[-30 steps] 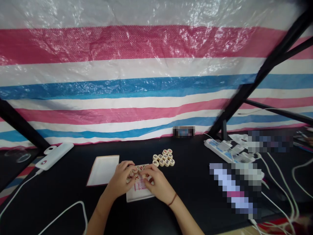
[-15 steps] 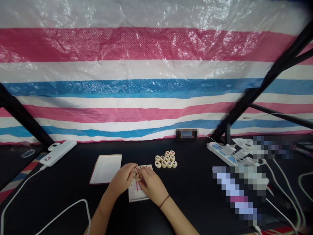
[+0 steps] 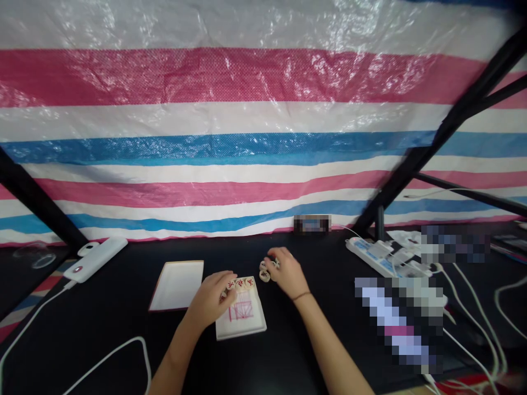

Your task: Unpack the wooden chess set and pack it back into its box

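Observation:
A shallow white box (image 3: 247, 327) with red lines on its floor lies in front of me. Several round Chinese chess pieces (image 3: 240, 283) with red characters line its far edge. My left hand (image 3: 214, 296) curls over the box's far left corner, thumb and fingers around a chess piece (image 3: 223, 295) that is partly hidden. To the right of the box, my right hand (image 3: 287, 272) reaches over the group of loose chess pieces (image 3: 264, 275) on the table, fingers apart. It covers most of that group, and its fingertips are partly hidden.
The white-lined box lid (image 3: 177, 285) lies left of the box on the black table (image 3: 197, 362). A white power bank-like device (image 3: 96, 259) with a cable is at far left. At right are a power strip (image 3: 370, 257), cables and blurred items. Striped sheeting (image 3: 230, 186) hangs behind.
My right hand has moved from the box up and right to the loose chess pieces, uncovering the box's red-lined floor. My left hand has stayed at the box corner, shifting slightly.

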A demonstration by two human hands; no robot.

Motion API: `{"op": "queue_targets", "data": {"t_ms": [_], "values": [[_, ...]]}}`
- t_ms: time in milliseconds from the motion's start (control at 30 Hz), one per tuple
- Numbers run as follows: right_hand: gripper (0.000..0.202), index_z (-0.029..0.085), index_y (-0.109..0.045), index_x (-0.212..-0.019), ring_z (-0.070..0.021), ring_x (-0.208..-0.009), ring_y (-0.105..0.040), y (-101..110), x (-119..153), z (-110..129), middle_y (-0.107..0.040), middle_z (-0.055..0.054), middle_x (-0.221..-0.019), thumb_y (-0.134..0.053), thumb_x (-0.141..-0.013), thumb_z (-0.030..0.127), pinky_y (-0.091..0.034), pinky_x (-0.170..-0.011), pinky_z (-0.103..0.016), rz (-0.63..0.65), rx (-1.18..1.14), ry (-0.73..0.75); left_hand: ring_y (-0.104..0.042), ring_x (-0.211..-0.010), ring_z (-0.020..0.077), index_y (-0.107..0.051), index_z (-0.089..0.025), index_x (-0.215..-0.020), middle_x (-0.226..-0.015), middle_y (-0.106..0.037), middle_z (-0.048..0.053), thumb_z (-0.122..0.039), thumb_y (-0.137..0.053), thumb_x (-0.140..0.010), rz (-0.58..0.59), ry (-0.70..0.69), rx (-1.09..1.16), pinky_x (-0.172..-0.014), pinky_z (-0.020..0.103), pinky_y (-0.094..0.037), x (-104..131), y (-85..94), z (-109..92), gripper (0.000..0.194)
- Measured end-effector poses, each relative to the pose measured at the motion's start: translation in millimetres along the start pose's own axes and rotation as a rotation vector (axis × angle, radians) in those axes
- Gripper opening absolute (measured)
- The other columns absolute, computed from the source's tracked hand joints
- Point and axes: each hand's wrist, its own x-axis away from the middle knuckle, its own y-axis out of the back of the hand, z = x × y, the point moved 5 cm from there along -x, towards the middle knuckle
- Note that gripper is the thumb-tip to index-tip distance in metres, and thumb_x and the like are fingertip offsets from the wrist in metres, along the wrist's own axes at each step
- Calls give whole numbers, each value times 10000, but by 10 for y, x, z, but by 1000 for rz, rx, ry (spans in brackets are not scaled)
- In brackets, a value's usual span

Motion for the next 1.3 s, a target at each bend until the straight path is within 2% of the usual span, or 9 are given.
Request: {"op": "queue_targets", "data": {"t_ms": [67,167,400,633,833,967,1033,1167,1300], "values": [[251,188,-640,-1052,-180,-868,-622,48,-244,-253,-575,-93,-1125,-533,-864,315,-435,-769,-273,144,164,-129,-585,-1119,246,-611,-225,-1179,-1225,-630,87,-291,-542,-847,13,-1,-25,-970,411,-473,-18,-44,-18,345],[325,190,-669,-1069,-225,-949,-631,-2,-497,-425,-587,-117,-1162,-544,-849,394,-436,-788,-292,401,327,-167,-578,-1126,257,-599,-239,-1204,-1243,-620,85,-309,-591,-807,36,-20,-25,-977,428,-462,-24,-110,-33,403],[268,163,-719,-943,-305,-956,-654,-153,-688,-410,-682,-165,-1043,-681,-687,235,-475,-744,-346,592,391,-198,-577,-1114,256,-584,-236,-1208,-1206,-634,80,-235,-613,-757,87,-18,-15,-967,425,-459,-11,-159,-31,452],[290,149,-729,-889,-282,-916,-677,-187,-731,-404,-707,-165,-998,-701,-603,117,-501,-709,-311,647,387,-207,-559,-1130,246,-567,-238,-1224,-1221,-620,71,-184,-583,-759,119,6,-4,-989,421,-438,-5,-163,-29,469],[254,132,-721,-855,-315,-955,-658,-135,-754,-368,-699,-181,-1010,-699,-608,80,-497,-772,-366,536,315,-210,-522,-1181,280,-494,-225,-1316,-1274,-584,103,-252,-610,-763,83,-27,-4,-1033,490,-395,-8,-139,-42,566],[261,155,-692,-993,-236,-941,-657,-7,-683,-182,-710,-115,-985,-670,-746,236,-505,-792,-322,431,150,-128,-474,-1251,255,-456,-241,-1352,-1324,-532,99,-308,-535,-863,-78,9,65,-1063,460,-384,-109,-4,-77,500],[334,162,-650,-1082,-163,-790,-670,4,-553,3,-716,-68,-932,-625,-802,342,-524,-676,-252,431,-106,-56,-521,-1208,216,-431,-274,-1371,-1322,-534,77,-315,-498,-900,-109,39,153,-1025,398,-438,-184,31,-103,477],[446,142,-602,-1088,-95,-504,-597,-113,-169,347,-693,-42,-848,-665,-744,418,-452,-397,-192,505,-790,-51,-592,-1114,191,-493,-266,-1322,-1288,-575,59,-316,-539,-888,-72,6,329,-976,351,-485,-281,-2,-211,440],[491,140,-597,-1027,-84,-504,-597,-296,105,422,-668,-18,-810,-743,-663,436,-484,-428,-193,503,-1017,-138,-602,-1070,196,-619,-233,-1126,-1149,-634,63,-281,-561,-870,-77,30,357,-939,336,-494,-221,-33,-257,267]]}}
